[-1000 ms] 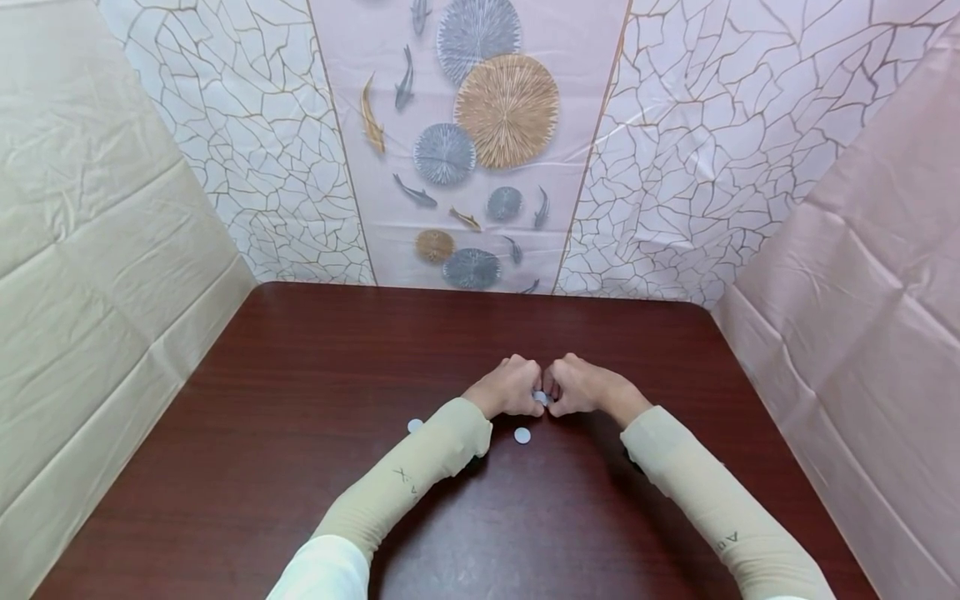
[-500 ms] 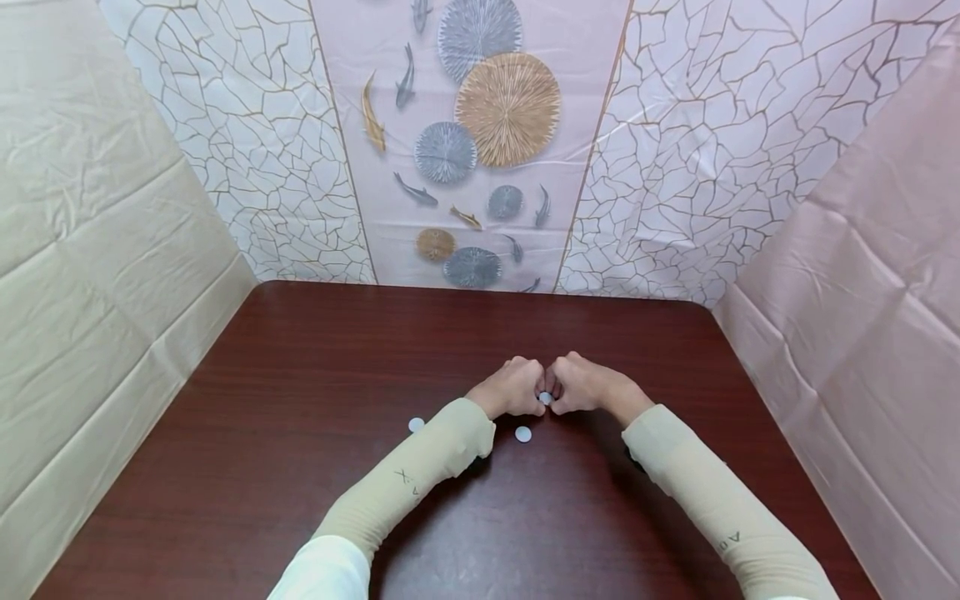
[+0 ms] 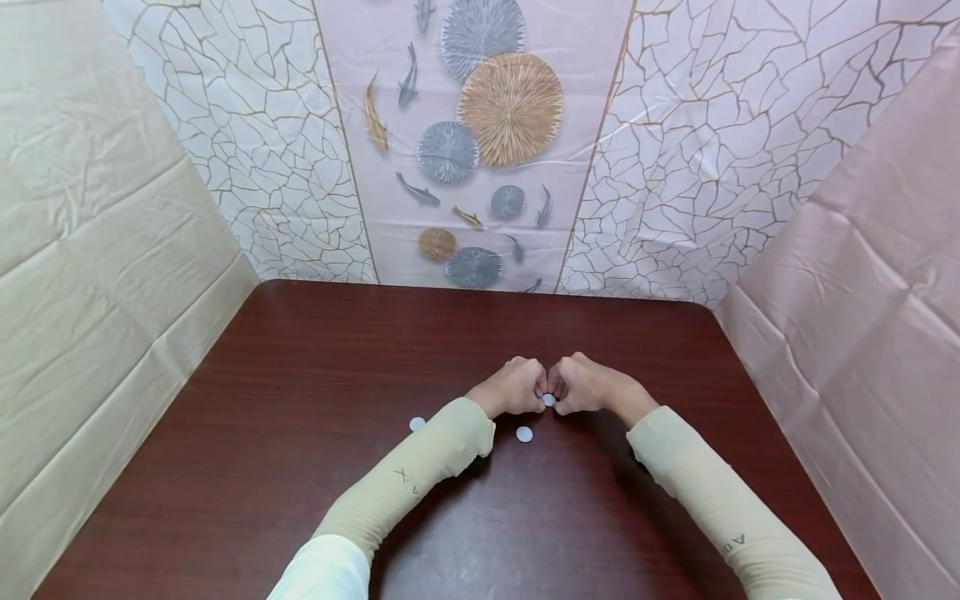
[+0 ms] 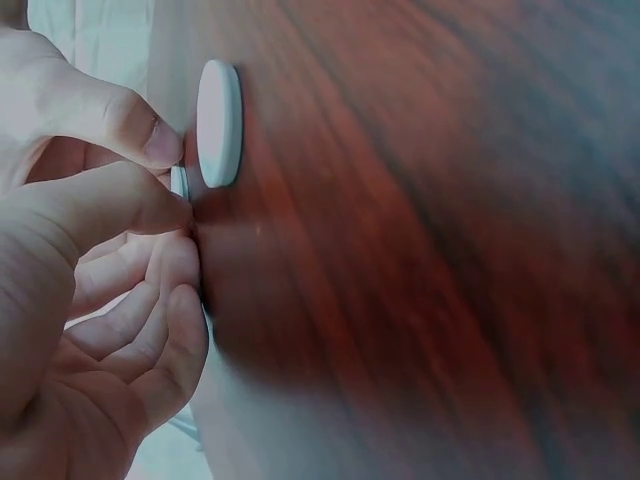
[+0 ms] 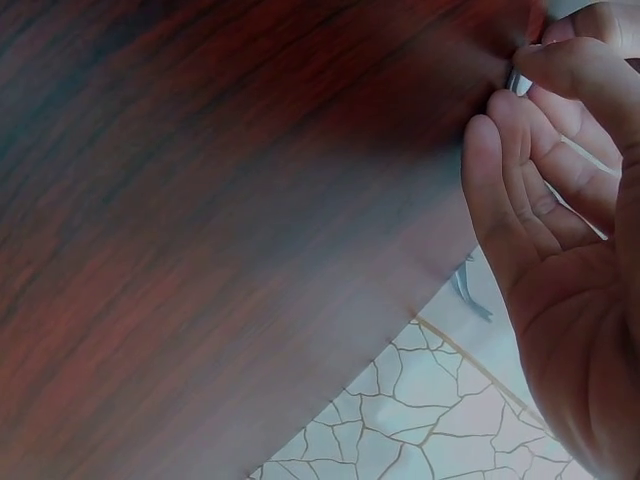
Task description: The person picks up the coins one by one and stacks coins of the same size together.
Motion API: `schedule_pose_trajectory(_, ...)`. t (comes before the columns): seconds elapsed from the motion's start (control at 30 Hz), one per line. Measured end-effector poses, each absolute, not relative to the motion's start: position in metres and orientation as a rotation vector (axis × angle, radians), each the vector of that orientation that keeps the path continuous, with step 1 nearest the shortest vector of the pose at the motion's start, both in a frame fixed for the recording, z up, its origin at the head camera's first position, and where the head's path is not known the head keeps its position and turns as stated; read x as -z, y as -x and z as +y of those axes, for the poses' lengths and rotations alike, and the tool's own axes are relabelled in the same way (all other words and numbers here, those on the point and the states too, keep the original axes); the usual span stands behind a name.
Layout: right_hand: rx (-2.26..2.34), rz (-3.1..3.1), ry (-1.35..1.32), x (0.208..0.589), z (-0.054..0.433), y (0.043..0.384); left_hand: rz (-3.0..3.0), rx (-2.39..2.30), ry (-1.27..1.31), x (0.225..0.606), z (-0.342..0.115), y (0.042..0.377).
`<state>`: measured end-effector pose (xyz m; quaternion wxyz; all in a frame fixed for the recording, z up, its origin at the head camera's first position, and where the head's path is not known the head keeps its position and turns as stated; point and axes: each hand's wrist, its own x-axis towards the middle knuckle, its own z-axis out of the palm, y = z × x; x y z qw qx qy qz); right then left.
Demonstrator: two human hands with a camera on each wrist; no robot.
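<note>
Over the right-centre of the table, my left hand [image 3: 516,387] and right hand [image 3: 583,385] meet with fingers curled toward each other. Between their fingertips is a small white disc [image 3: 549,400], which both hands pinch from opposite sides. Seen from the left wrist, this disc [image 4: 179,183] is mostly hidden by the thumb [image 4: 160,205] and the other hand. From the right wrist, just a sliver of the disc [image 5: 518,83] shows beside the right fingers. A second white disc [image 3: 524,434] lies flat on the table, slightly nearer the body.
Another white disc [image 3: 417,424] lies to the left, beside the left sleeve [image 3: 408,479]. All of this is on a dark red-brown wooden table [image 3: 337,350]. Patterned cloth [image 3: 465,150] hangs behind its far edge, and pale cloth walls [image 3: 97,208] flank both sides.
Both hands have shifted slightly to the right with the pinched disc, and a little more of it shows between the fingers. The loose discs lie as before.
</note>
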<state>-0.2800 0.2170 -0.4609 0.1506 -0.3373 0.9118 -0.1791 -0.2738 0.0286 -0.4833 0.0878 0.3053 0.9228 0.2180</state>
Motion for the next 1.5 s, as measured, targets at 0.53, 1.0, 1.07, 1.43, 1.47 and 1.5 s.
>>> schedule_pose_trajectory(0.53, 0.530, 2.615, 0.953, 0.462, 0.218, 0.278, 2.739, -0.696, -0.926, 0.486, 0.029, 0.275)
schedule_pose_trajectory(1.0, 0.512, 2.612, 0.969, 0.463, 0.219, 0.281, 2.706, -0.722, -0.928, 0.484, 0.027, 0.275)
schedule_pose_trajectory(1.07, 0.512, 2.614, 0.965, 0.463, 0.218, 0.281, 2.695, -0.723, -0.924, 0.483, 0.027, 0.275)
schedule_pose_trajectory(1.43, 0.542, 2.608, 0.867, 0.462, 0.223, 0.280, 2.643, -0.654, -0.947, 0.464, -0.002, 0.274)
schedule_pose_trajectory(1.47, 0.559, 2.600, 0.850, 0.462, 0.224, 0.280, 2.643, -0.650, -0.956, 0.461, -0.006, 0.274)
schedule_pose_trajectory(1.5, 0.576, 2.591, 0.832, 0.462, 0.225, 0.280, 2.645, -0.645, -0.965, 0.458, -0.011, 0.274)
